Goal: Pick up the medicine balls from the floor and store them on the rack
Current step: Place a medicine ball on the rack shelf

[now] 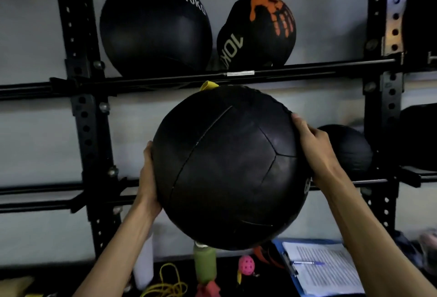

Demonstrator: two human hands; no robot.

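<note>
1. Rack upright (80,107) far left, black, punched with holes, cross rails bolted on; grey wall (30,36) behind.
2. Left hand (147,178) next, gripping the low left flank of the medicine ball (227,166), palm pressed on, fingers curving out of sight behind.
3. Up top, stored on the upper rail (307,66): big 10 kg ball (153,27), then an orange-printed ball (257,32) just beside.
4. Dead centre, medicine ball held in the air before the rack, between upper rail and lower rail (59,188), seemingly resting on neither.
5. Right hand (312,145) gripping the upper right side, fingers curled over the edge.
6. Further right, small dark ball (347,147) parked on the lower tier.
7. Step in hand, by the look of things: lift done, placing under way. Next move probably calls for pushing forward and lowering onto the lower rails, left of the small dark ball, keeping both hands on until settled. Risk otherwise of a roll-off.
8. Down below, low dark surface: yellow cord (165,282), green bottle (204,266), pink perforated ball (246,264), blue clipboard (319,268) with printed sheet and pen (307,263). Dim light all round.
</note>
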